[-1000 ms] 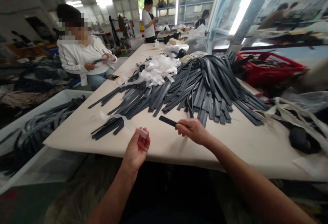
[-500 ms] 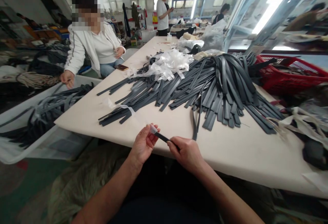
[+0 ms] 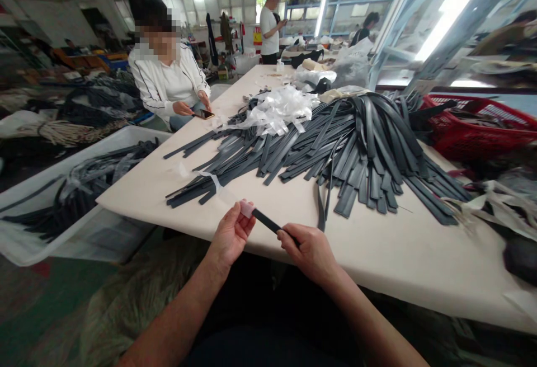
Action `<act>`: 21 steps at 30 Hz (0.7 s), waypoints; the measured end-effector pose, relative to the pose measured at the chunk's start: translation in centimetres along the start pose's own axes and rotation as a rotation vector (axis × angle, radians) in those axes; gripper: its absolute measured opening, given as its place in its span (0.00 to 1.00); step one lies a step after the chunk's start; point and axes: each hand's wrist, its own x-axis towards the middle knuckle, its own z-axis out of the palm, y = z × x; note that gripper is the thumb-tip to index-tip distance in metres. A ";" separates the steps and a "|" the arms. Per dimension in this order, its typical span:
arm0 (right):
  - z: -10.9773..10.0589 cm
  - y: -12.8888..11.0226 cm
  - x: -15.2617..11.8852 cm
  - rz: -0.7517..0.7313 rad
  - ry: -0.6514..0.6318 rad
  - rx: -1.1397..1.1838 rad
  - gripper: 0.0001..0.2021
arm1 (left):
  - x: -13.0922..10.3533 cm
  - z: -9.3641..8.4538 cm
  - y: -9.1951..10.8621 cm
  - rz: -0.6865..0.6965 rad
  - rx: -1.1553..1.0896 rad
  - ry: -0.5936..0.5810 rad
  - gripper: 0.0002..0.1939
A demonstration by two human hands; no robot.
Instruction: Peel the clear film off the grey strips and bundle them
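Observation:
Above the table's near edge, my right hand [image 3: 308, 249] is closed round a flat dark strap [image 3: 267, 221]. My left hand [image 3: 232, 230] pinches a translucent white plastic strip [image 3: 245, 208] at the strap's far end. The strip trails up and left onto the table. A large pile of similar dark straps [image 3: 310, 154] lies just beyond my hands, fanned out over the table. On top of that pile rests a crumpled heap of white plastic film [image 3: 281, 107].
The pale table [image 3: 403, 255] spreads in front of me. A white bin [image 3: 138, 219] of dark straps stands at the left, a red basket [image 3: 470, 143] at the right. Across the left corner sits a person in a white jacket [image 3: 168, 79], hands at a phone [image 3: 203, 114].
A little more of the strap shows between my hands, which have moved slightly apart. The seated person has brought a hand from the bin to the phone. The view has shifted slightly.

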 end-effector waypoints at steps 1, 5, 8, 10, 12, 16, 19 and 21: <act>0.1 -0.1 0.0 0.005 -0.013 -0.011 0.18 | 0.0 0.1 0.0 -0.007 -0.006 -0.002 0.06; 0.6 -0.2 0.2 0.014 -0.033 -0.035 0.17 | -0.1 -0.2 -0.6 -0.027 -0.009 -0.021 0.05; 1.2 -0.4 0.7 0.000 -0.031 -0.049 0.18 | -0.6 -1.1 -1.9 -0.070 0.020 -0.079 0.04; 1.6 -0.3 1.1 -0.021 -0.031 -0.082 0.19 | -1.0 -1.6 -3.0 -0.082 0.031 -0.134 0.08; 1.4 -0.1 1.3 -0.052 -0.055 -0.133 0.19 | -1.3 -1.9 -3.6 -0.066 0.033 -0.160 0.11; -1.7 1.0 -0.6 -0.088 -0.126 -0.173 0.11 | -1.2 -1.9 -2.4 0.014 0.026 -0.069 0.12; -4.7 2.1 -4.4 0.043 -0.266 -0.005 0.10 | -1.1 -2.1 -1.0 0.057 0.014 -0.019 0.12; -5.6 2.9 -7.5 0.188 -0.462 0.142 0.11 | -1.2 -2.5 -0.9 0.047 0.025 -0.015 0.13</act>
